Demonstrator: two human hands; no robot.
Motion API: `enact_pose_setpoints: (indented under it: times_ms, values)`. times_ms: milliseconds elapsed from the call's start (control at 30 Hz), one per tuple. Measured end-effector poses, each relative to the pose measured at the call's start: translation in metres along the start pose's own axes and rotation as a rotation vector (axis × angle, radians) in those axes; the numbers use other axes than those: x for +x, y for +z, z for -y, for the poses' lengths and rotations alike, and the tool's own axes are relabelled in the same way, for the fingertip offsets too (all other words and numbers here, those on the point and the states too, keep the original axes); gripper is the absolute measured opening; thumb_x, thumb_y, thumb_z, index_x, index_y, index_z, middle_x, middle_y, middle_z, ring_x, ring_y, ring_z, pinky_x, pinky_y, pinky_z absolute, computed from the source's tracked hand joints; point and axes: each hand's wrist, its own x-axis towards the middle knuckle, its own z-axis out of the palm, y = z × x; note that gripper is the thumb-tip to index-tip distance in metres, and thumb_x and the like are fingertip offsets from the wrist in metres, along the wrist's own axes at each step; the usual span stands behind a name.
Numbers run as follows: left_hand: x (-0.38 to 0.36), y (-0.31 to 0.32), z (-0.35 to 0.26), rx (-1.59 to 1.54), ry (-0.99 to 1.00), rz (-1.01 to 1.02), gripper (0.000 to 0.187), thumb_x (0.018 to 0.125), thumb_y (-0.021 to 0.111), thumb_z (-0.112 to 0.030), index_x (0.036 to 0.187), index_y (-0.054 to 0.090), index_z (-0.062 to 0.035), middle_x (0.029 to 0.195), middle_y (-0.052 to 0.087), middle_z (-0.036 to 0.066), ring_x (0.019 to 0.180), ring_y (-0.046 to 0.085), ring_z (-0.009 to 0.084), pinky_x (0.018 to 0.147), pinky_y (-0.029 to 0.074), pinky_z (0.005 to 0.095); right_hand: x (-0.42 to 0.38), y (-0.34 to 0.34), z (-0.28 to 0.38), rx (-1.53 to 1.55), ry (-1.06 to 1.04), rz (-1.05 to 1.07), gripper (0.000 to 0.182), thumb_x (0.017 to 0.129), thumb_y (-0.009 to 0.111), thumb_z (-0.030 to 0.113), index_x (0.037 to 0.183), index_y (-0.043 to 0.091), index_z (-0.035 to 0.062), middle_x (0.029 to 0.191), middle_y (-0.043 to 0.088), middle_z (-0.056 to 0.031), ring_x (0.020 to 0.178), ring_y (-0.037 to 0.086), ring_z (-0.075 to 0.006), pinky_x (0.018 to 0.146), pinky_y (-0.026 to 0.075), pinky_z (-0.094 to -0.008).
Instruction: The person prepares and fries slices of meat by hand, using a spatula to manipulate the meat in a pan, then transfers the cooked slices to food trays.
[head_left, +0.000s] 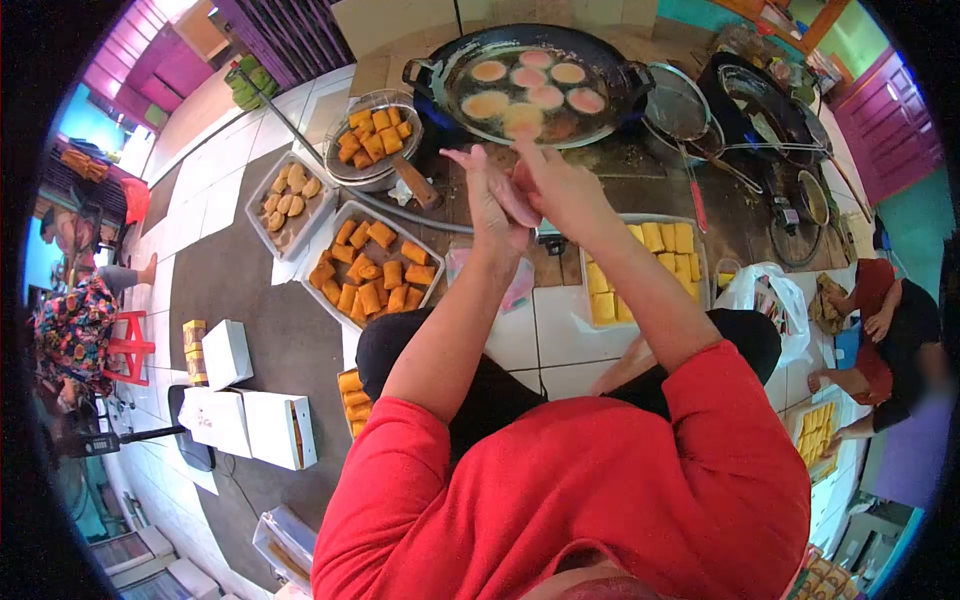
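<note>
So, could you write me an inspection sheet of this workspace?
Surface: tiled floor, pale and dark.
Job's things: black pan holding pink and yellowish rounds.
Clutter: orange-brown rolls and pale lumps at left, yellow pieces at right, white boxes farther left, a plastic bag.
Grip: left hand and right hand meet before the pan; contents hard to tell.
Cables: grey hose beside the orange-brown rolls.
Surroundings: person at left, another person at right.

The left grip [488, 200] and right grip [563, 192] partly hide whatever lies between them.
</note>
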Motion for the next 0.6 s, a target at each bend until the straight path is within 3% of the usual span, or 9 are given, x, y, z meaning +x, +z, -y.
enact_pose_setpoints:
  times_ms: [67, 167, 200, 300, 433, 533, 600]
  values:
    - [0.001, -0.001, 0.002, 0.036, 0.017, -0.012, 0.065, 0.086, 0.057, -0.058, 0.128, 0.038, -0.0137, 0.119, 0.050, 0.009, 0.107, 0.052, 0.0262, 0.094, 0.042, 0.0424, 0.002, 0.001, -0.008, 0.099, 0.002, -0.034, 0.036, 0.085, 0.057, 0.017, 0.120, 0.045, 0.0134, 0.105, 0.060, -0.0172, 0.088, 0.063, -0.0403, 0.071, 0.052, -0.0488]
    - [0.006, -0.003, -0.001, -0.042, -0.023, -0.257, 0.061, 0.085, 0.060, -0.056, 0.125, 0.040, -0.0139, 0.107, 0.051, 0.006, 0.097, 0.051, 0.0243, 0.092, 0.041, 0.0408, 0.003, -0.004, -0.015, 0.193, -0.022, -0.111, 0.031, 0.086, 0.058, 0.019, 0.115, 0.049, 0.0113, 0.106, 0.059, -0.0170, 0.091, 0.062, -0.0397, 0.073, 0.051, -0.0488]
    - [0.004, 0.001, -0.004, 0.005, -0.056, -0.448, 0.061, 0.084, 0.063, -0.054, 0.125, 0.039, -0.0162, 0.102, 0.046, 0.005, 0.090, 0.049, 0.0237, 0.090, 0.043, 0.0411, 0.001, -0.007, -0.015, 0.218, -0.024, -0.143, 0.027, 0.087, 0.058, 0.023, 0.111, 0.055, 0.0096, 0.105, 0.060, -0.0158, 0.095, 0.060, -0.0379, 0.077, 0.050, -0.0462]
    - [0.017, -0.022, 0.001, 0.024, -0.028, -0.309, 0.045, 0.083, 0.065, -0.051, 0.104, 0.046, -0.0163, 0.087, 0.048, 0.003, 0.080, 0.049, 0.0204, 0.081, 0.045, 0.0396, -0.010, -0.008, -0.007, 0.350, -0.223, -0.047, 0.028, 0.088, 0.058, 0.025, 0.110, 0.059, 0.0082, 0.105, 0.060, -0.0145, 0.096, 0.060, -0.0357, 0.079, 0.049, -0.0429]
    - [0.017, -0.017, 0.005, 0.058, -0.059, -0.243, 0.034, 0.084, 0.065, -0.041, 0.074, 0.043, -0.0173, 0.062, 0.042, -0.002, 0.065, 0.049, 0.0136, 0.067, 0.046, 0.0350, -0.015, -0.017, -0.006, 0.327, -0.181, 0.051, 0.026, 0.088, 0.060, 0.019, 0.111, 0.063, 0.0070, 0.109, 0.064, -0.0125, 0.099, 0.061, -0.0306, 0.084, 0.049, -0.0369]
    - [0.009, 0.001, 0.001, -0.014, -0.111, -0.304, 0.031, 0.084, 0.065, -0.032, 0.073, 0.039, -0.0174, 0.054, 0.038, -0.004, 0.060, 0.048, 0.0117, 0.062, 0.045, 0.0316, -0.013, -0.006, -0.019, 0.352, -0.201, 0.027, 0.028, 0.087, 0.060, 0.019, 0.111, 0.063, 0.0063, 0.110, 0.064, -0.0119, 0.099, 0.061, -0.0310, 0.084, 0.049, -0.0372]
    - [0.020, -0.020, 0.012, -0.025, -0.031, -0.250, 0.024, 0.084, 0.064, -0.026, 0.084, 0.042, -0.0165, 0.061, 0.044, -0.002, 0.062, 0.050, 0.0126, 0.062, 0.046, 0.0310, -0.010, -0.003, -0.016, 0.282, -0.158, -0.036, 0.029, 0.085, 0.061, 0.019, 0.111, 0.062, 0.0055, 0.109, 0.063, -0.0122, 0.100, 0.061, -0.0315, 0.085, 0.049, -0.0382]
